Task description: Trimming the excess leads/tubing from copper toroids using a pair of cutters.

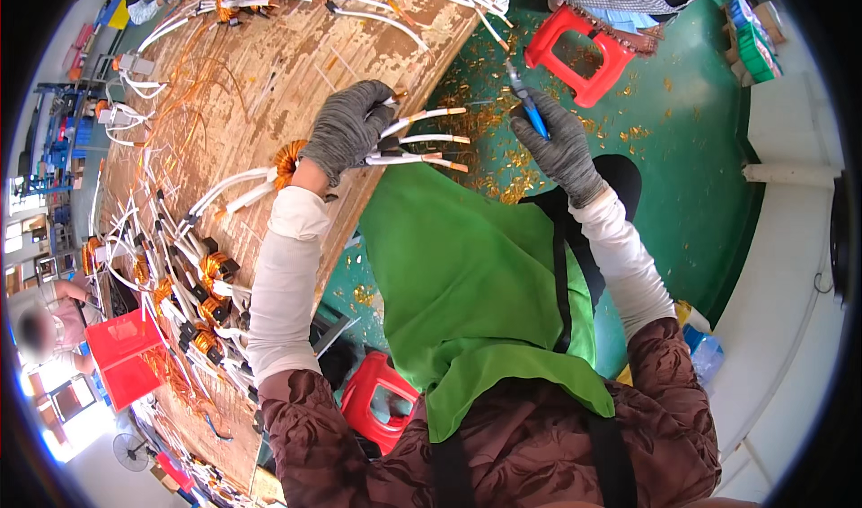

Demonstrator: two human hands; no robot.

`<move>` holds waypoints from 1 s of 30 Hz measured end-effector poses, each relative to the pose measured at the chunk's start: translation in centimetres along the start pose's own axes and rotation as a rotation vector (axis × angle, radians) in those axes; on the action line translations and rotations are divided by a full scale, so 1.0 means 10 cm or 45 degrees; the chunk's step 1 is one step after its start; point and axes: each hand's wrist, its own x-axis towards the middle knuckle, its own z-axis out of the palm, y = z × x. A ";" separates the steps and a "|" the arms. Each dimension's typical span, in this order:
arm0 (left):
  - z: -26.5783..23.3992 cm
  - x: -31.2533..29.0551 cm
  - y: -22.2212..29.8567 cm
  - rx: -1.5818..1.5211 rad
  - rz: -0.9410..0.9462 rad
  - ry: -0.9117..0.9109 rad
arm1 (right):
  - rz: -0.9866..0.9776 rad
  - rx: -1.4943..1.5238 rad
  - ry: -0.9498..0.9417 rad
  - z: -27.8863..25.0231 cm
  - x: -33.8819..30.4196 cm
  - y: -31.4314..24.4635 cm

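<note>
My left hand (346,131), in a grey knitted glove, is closed over a bundle of white-sleeved wires at the table edge. An orange copper-wound coil (287,163) shows beside its wrist, and the wires' bare copper ends (453,138) point right past the edge. Out over the floor, my right hand (558,144), gloved alike, grips a slim tool with a blue handle (536,118) and a metal tip. Its exact kind is unclear. The tip is apart from the wires. Both forearms wear white sleeves.
More wire coils (211,270) crowd the worn wooden table (278,86) at left and far side. A red stool (584,54) stands ahead near another person, a second red stool (382,400) below the table. Copper scraps (516,171) litter the green floor.
</note>
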 end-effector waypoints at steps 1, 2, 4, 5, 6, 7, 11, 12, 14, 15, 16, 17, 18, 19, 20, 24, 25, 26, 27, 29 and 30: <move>-0.02 0.03 0.08 -0.617 -0.276 -0.077 | -0.146 -0.131 -0.042 -0.06 0.10 -0.17; -0.03 0.03 0.13 -1.230 -0.556 -0.165 | -0.289 -0.256 -0.090 -0.06 0.16 -0.28; 0.03 0.01 0.01 -1.360 -0.488 -0.048 | -0.340 -0.359 -0.098 0.05 0.27 -0.42; 0.01 -0.04 -0.02 -1.397 -0.497 -0.079 | -0.372 -0.382 -0.140 0.12 0.31 -0.49; -0.04 -0.10 -0.03 -1.428 -0.507 -0.100 | -0.414 -0.401 -0.184 0.21 0.36 -0.59; 0.07 -0.21 -0.11 -0.980 -0.207 0.092 | -0.502 -0.394 -0.223 0.29 0.36 -0.67; 0.61 -0.09 -0.17 -0.371 0.117 0.183 | -0.639 -0.420 -0.145 0.30 0.34 -0.48; 0.50 -0.06 -0.07 -0.331 0.043 0.006 | -0.492 -0.442 -0.198 0.24 0.30 -0.43; 0.31 -0.16 -0.01 -0.451 -0.021 -0.118 | -0.527 -0.403 -0.190 0.24 0.30 -0.43; 0.24 -0.22 -0.04 -0.522 -0.040 -0.091 | -0.451 -0.309 -0.263 0.25 0.29 -0.45; 0.23 -0.27 -0.05 -0.610 -0.054 -0.079 | -0.355 -0.224 -0.338 0.23 0.27 -0.46; 0.25 -0.29 -0.10 -0.575 -0.052 -0.010 | -0.370 -0.225 -0.334 0.22 0.29 -0.46; 0.30 -0.31 -0.13 -0.571 -0.045 -0.003 | -0.277 -0.223 -0.444 0.20 0.30 -0.46; 0.28 -0.28 -0.13 -0.581 -0.074 0.054 | -0.184 -0.220 -0.546 0.18 0.35 -0.46; 0.28 -0.27 -0.12 -0.592 -0.104 0.107 | -0.192 -0.221 -0.532 0.15 0.35 -0.48; 0.36 -0.24 -0.13 -0.682 -0.258 0.186 | -0.150 -0.255 -0.474 0.09 0.32 -0.36; 0.38 -0.22 -0.14 -0.673 -0.250 0.189 | -0.186 -0.254 -0.425 0.08 0.31 -0.30; 0.40 -0.21 -0.14 -0.681 -0.270 0.256 | -0.192 -0.249 -0.417 0.05 0.30 -0.26; 0.42 -0.20 -0.16 -0.690 -0.291 0.321 | -0.275 -0.296 -0.394 0.04 0.29 -0.24; 0.49 -0.21 -0.23 -0.749 -0.304 0.353 | -0.355 -0.337 -0.372 0.03 0.26 -0.29; 0.52 -0.22 -0.27 -0.816 -0.317 0.385 | -0.440 -0.391 -0.398 0.01 0.24 -0.35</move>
